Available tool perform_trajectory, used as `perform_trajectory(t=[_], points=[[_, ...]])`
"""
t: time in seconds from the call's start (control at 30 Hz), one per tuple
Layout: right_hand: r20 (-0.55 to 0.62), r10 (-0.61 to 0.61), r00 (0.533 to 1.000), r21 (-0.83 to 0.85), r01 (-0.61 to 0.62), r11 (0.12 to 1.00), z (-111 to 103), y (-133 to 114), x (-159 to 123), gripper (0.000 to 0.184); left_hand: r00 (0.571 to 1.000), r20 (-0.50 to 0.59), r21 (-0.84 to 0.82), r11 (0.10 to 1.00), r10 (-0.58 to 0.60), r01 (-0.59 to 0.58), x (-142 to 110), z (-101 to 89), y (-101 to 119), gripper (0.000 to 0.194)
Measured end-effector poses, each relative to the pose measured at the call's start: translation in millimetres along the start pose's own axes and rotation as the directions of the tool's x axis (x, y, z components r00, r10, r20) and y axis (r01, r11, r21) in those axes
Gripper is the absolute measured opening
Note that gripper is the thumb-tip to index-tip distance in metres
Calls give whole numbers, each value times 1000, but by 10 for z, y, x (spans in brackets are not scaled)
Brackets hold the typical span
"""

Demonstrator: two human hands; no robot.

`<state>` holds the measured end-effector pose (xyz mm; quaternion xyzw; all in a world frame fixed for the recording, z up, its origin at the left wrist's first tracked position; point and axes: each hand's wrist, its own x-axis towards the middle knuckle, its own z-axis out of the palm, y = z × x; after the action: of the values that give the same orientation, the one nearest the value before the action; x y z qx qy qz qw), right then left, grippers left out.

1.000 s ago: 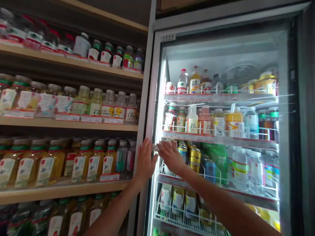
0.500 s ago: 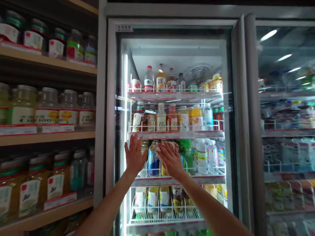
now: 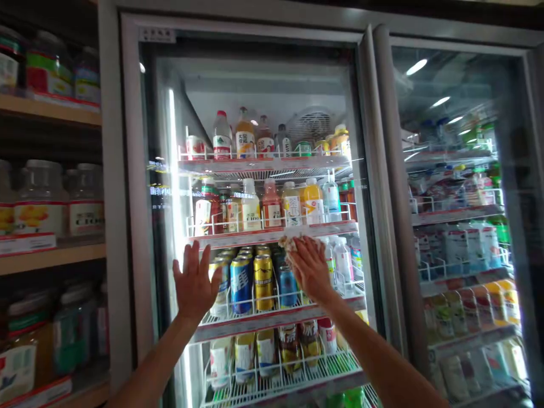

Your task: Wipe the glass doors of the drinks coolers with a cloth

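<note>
In the head view a glass fridge door (image 3: 263, 62) fills the middle. My left hand (image 3: 195, 283) lies with spread fingers against the glass on the left, holding nothing. Under my right hand (image 3: 312, 269) a crumpled pale cloth (image 3: 289, 243) is pressed to the glass, its edge showing at the fingertips. Behind the glass, between my hands, stand a blue can (image 3: 241, 286) and a gold can (image 3: 263, 282) on a wire shelf. My right hand hides some of the bottles behind it.
A second fridge door (image 3: 450, 85) is to the right, past the vertical metal handles (image 3: 385, 170). Wooden shelves (image 3: 51, 258) with bottled drinks stand at the left. More bottles, such as an orange one (image 3: 313, 203), line the shelves inside the fridge.
My right hand has moved right across the glass with the cloth, uncovering cans. My left hand stays open on the glass, now farther from the right. The view has shifted right.
</note>
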<state>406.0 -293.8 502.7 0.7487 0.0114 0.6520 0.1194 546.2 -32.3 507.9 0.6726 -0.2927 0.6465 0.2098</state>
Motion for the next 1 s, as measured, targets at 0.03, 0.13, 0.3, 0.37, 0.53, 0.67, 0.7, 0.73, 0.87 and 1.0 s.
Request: perform_trajectory(t=[0.03,0.13,0.3,0.37,0.53,0.67,0.7,0.73,0.87,1.0], points=[[-58,78,995,-36,-80,996,-34,167,11,37,1000,1,-1,1000,2,-2,4,1,-1,66],[-348,441,827,-81,-495,865,-108,689,155,43,1000,-3,-7,1000,4,-4,6,11,3,67],[-290,311,905,-36,-335,942,46,191,529,45,1000,-23,-15,1000,6,-6,-22,21,21,65],[-136,105,985,-6,-106,994,100,-177,584,46,1000,-25,-30,1000,6,-7,13,-14,-7,63],[-149,208,967,-77,-221,972,-14,222,605,44,995,-46,-35,996,-84,82,328,-141,-243,59],[-389,518,762,-19,-568,822,-9,696,833,50,990,-66,-21,992,-124,123,524,-125,-396,60],[-400,498,770,-6,-545,838,29,611,894,50,990,-68,-17,992,-127,126,535,-110,-405,61],[-386,439,812,-5,-477,879,73,447,941,50,989,-70,-13,992,-127,127,535,-98,-406,61],[-131,12,991,-28,-16,999,175,-310,955,47,990,-52,4,991,-131,131,499,-88,-383,61],[-76,34,997,-81,-40,996,23,34,891,42,989,-63,-1,991,-131,131,494,-97,-388,61]])
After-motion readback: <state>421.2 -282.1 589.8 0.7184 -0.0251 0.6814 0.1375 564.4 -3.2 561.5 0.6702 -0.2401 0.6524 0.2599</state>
